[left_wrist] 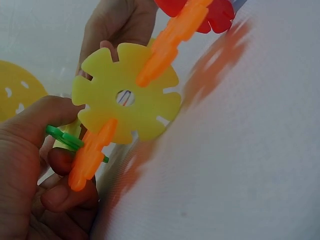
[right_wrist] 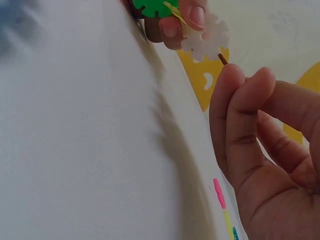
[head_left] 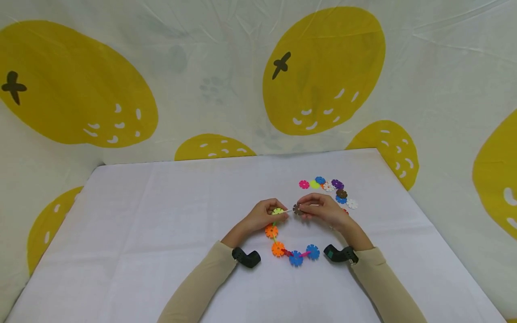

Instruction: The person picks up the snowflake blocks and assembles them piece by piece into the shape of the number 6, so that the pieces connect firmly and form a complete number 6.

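Left hand (head_left: 261,216) pinches white disc (right_wrist: 206,44), right hand (head_left: 326,211) fingers clamp brown disc (head_left: 297,209); slot alignment's hard to see, so off-angle pushing could slip them.

Dim wrist views, soft shadows (right_wrist: 176,137), blue piece (right_wrist: 17,22) seemingly blurred

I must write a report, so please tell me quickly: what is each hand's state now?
Left hand: closed, pinching the chain near its white disc.
Right hand: closed, pinching the brown disc.
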